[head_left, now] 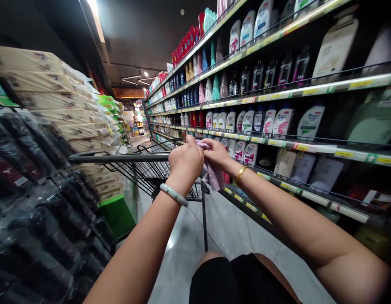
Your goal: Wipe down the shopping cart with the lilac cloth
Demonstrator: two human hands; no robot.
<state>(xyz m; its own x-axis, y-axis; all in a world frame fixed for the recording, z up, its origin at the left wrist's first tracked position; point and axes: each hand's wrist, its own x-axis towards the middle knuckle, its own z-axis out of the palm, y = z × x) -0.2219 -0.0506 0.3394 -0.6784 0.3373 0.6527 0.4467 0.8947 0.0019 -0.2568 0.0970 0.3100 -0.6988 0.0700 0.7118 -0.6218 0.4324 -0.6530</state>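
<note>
My left hand [186,158] is a closed fist, thumb uppermost, in front of the right end of the shopping cart handle [119,158]. What its fingers hold is hidden from me. Right beside it, my right hand [217,153] pinches a light purple cloth [214,177], which hangs below the fingers. Part of this cloth shows between the two hands, touching the left fist. A pale bangle [174,195] circles my left wrist and a gold bracelet [241,175] my right. Beyond the handle stands the wire shopping cart [151,169].
Shelves of shampoo bottles [282,121] line the right side of the aisle. Stacked beige packages [56,101] and dark plastic-wrapped goods [49,228] rise close on the left. A green box [117,217] sits low beside the cart. Grey tiled floor [179,253] runs below.
</note>
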